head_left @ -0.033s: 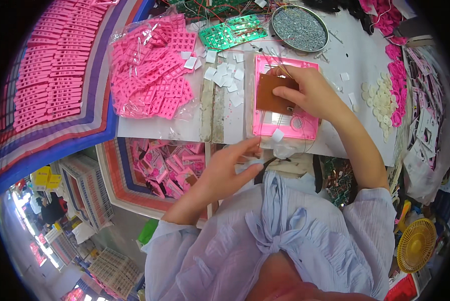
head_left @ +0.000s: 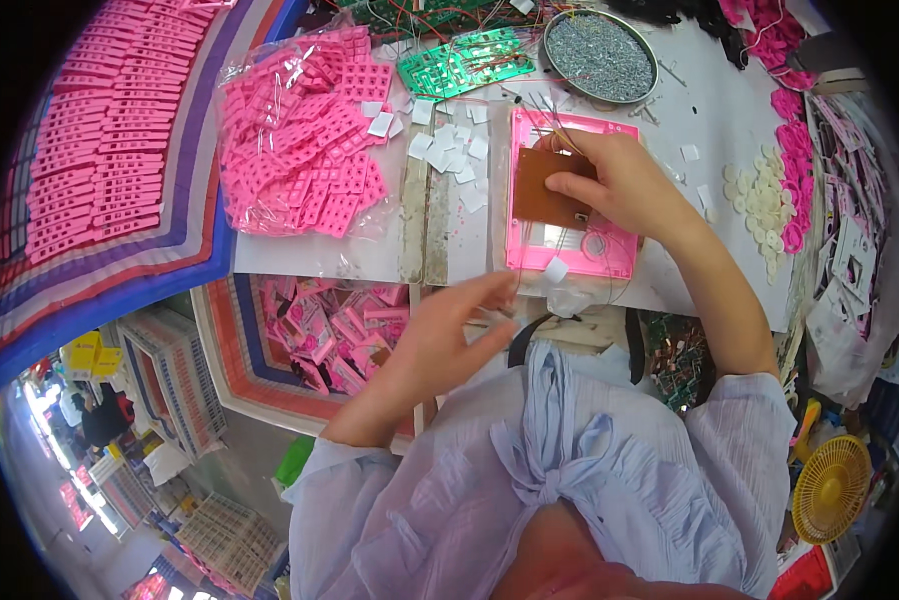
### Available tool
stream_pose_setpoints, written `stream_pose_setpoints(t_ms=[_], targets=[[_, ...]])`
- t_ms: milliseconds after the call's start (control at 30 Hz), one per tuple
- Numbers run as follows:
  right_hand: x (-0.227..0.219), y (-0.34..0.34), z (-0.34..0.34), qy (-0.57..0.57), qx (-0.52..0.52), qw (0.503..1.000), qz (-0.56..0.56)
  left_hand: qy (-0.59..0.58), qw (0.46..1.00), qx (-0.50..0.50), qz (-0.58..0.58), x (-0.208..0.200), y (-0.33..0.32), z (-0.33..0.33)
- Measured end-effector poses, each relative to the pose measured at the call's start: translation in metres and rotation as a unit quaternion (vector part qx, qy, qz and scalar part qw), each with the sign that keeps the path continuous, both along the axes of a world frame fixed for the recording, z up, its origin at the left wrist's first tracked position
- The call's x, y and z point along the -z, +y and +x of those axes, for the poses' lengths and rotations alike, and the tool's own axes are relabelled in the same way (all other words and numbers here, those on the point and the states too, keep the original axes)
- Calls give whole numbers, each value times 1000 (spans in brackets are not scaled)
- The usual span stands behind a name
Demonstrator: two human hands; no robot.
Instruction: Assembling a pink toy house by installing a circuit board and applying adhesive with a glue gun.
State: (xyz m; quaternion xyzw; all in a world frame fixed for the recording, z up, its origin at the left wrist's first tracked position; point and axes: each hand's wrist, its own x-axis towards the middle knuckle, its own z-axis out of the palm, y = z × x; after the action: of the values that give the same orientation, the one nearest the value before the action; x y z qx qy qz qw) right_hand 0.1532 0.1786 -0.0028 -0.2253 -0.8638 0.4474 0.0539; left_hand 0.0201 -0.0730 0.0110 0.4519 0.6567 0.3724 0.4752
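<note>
A brown circuit board (head_left: pixel 549 195) is gripped by my right hand (head_left: pixel 614 180), thumb flat on its plain face and fingers behind its far edge. It lies tilted over a pink plastic case (head_left: pixel 619 262), whose round speaker grille shows below the board. Thin wires run around the board and down past the case's near edge. A small white square pad (head_left: pixel 555 269) sits at that edge. My left hand (head_left: pixel 449 335) hovers just off the table's near edge, fingers and thumb apart, with nothing visible held.
Pink keypad pieces in a clear bag (head_left: pixel 304 140) lie left, beside loose white pads (head_left: pixel 447 148). A green circuit board (head_left: pixel 464 65) and a round tin of screws (head_left: pixel 599 57) stand behind. White discs (head_left: pixel 762 205) lie right. Below the table edge, a bin (head_left: pixel 339 330) holds pink parts.
My left hand has shifted very slightly left, away from the pink case. My right hand and the brown board have hardly moved.
</note>
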Motion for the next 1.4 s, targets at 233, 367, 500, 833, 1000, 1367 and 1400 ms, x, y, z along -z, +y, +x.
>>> stream_pose_setpoints(t_ms=[233,367,500,833,1000,1367,1400], targets=[[6,4,-5,-16,11,999,48,210,971,-15,110,4,50,-29],[-18,-12,-7,-39,72,963,256,382,875,103,280,15,80,-29],[-7,-21,7,100,57,926,361,434,851,164,246,25,79,-27],[-6,-51,40,-30,-72,928,365,371,869,149,291,37,77,-12],[-11,-52,52,-30,-84,924,373,339,889,132,276,42,77,6],[-9,-47,47,-15,-110,928,357,444,854,185,200,25,72,-4],[-9,-49,48,-20,-113,927,356,438,857,192,195,25,72,-6]])
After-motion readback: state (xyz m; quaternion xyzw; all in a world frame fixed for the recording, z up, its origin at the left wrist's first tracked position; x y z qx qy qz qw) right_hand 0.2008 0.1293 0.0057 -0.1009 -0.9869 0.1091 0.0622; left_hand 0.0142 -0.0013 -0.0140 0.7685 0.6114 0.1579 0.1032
